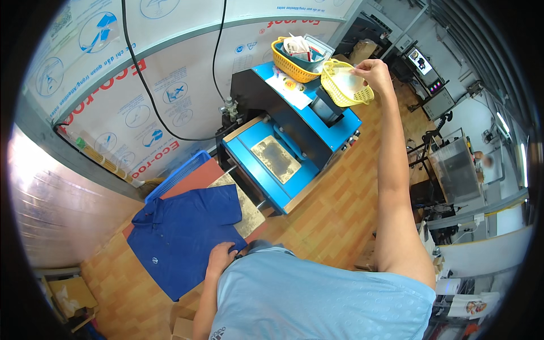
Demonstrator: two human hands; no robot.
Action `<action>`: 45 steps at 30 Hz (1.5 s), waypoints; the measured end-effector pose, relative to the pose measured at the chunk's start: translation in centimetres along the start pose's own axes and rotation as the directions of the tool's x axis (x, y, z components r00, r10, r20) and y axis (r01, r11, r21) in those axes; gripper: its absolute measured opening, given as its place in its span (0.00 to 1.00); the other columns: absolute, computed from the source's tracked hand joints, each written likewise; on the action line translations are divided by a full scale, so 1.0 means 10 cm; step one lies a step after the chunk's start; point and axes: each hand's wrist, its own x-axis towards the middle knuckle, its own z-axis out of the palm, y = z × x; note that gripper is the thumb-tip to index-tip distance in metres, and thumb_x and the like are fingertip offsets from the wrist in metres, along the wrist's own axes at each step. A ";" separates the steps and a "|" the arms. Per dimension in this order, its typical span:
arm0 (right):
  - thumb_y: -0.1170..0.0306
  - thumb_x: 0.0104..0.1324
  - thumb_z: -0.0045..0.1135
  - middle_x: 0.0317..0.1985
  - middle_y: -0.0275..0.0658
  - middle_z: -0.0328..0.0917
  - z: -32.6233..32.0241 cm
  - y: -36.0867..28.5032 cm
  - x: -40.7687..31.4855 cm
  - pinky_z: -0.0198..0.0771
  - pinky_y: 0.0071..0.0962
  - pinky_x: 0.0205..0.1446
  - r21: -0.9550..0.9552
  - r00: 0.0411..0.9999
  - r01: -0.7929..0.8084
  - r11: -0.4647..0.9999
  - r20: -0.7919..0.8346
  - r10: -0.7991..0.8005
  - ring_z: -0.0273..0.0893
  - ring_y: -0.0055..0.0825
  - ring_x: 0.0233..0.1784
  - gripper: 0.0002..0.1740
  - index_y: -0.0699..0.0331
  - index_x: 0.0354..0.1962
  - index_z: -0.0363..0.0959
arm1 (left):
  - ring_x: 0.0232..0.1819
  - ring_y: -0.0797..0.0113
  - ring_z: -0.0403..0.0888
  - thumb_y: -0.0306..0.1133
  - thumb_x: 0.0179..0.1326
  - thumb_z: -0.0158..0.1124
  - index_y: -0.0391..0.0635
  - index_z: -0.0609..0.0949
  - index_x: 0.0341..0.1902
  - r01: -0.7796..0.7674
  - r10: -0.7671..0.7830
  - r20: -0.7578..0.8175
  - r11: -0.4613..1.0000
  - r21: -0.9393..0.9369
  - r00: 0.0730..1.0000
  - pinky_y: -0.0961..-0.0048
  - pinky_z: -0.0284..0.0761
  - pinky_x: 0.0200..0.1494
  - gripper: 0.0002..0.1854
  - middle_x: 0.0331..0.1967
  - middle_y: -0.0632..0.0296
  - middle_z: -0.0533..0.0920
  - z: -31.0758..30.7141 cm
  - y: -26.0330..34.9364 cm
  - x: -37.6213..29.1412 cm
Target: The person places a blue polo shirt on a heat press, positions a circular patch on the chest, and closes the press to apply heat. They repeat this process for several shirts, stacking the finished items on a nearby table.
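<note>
A navy-blue polo shirt [187,238] lies spread over the lower platen in front of me, its collar towards the wall and a small white emblem on the chest. My left hand [221,258] rests on the shirt near my body; whether its fingers grip the cloth is unclear. Stretched far out, my right hand [374,76] pinches a thin translucent sheet [346,80] over a yellow plastic basket [340,95]. That basket sits on top of a blue heat press [335,134]. Part of the stained platen pad [244,208] shows beside the shirt.
An orange-yellow basket [293,70] with papers stands on the press, next to printed sheets [289,87]. A second stained pad [276,159] lies on the blue machine bed. Behind the shirt is a blue plastic crate [180,174]. A black cable [148,95] hangs along the wall.
</note>
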 end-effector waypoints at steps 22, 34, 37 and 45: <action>0.66 0.70 0.69 0.38 0.49 0.91 0.05 0.20 -0.42 0.84 0.38 0.51 -0.261 0.899 0.180 0.948 -0.348 -0.266 0.92 0.44 0.43 0.13 0.58 0.50 0.90 | 0.55 0.44 0.90 0.35 0.67 0.74 0.38 0.89 0.59 0.010 -0.023 -0.045 0.962 -0.272 0.999 0.58 0.85 0.57 0.20 0.56 0.43 0.90 -0.40 -0.26 -0.39; 0.71 0.77 0.64 0.37 0.45 0.90 -0.04 -0.11 -0.72 0.81 0.31 0.48 0.004 0.873 0.229 0.973 -0.443 -0.204 0.89 0.29 0.39 0.08 0.65 0.49 0.85 | 0.54 0.48 0.92 0.35 0.68 0.74 0.38 0.88 0.60 0.049 -0.059 -0.019 0.939 -0.341 0.998 0.60 0.86 0.57 0.20 0.54 0.43 0.91 -0.44 -0.24 -0.48; 0.72 0.79 0.62 0.40 0.44 0.89 0.02 -0.50 -1.05 0.82 0.30 0.50 -0.033 0.791 0.395 0.918 -0.496 -0.358 0.88 0.24 0.43 0.09 0.67 0.50 0.85 | 0.53 0.55 0.93 0.37 0.72 0.73 0.37 0.87 0.61 0.122 -0.103 0.065 0.859 -0.497 0.993 0.64 0.86 0.57 0.20 0.53 0.46 0.92 -0.50 -0.15 -0.43; 0.88 0.71 0.61 0.54 0.47 0.89 2.02 -1.78 -3.41 0.84 0.35 0.63 0.325 0.782 0.570 0.755 0.067 -0.619 0.89 0.39 0.59 0.13 0.67 0.48 0.84 | 0.70 0.49 0.83 0.59 0.84 0.54 0.39 0.65 0.83 0.102 -0.038 0.104 -0.057 -0.993 0.994 0.55 0.82 0.70 0.40 0.73 0.43 0.78 -0.94 0.13 -0.38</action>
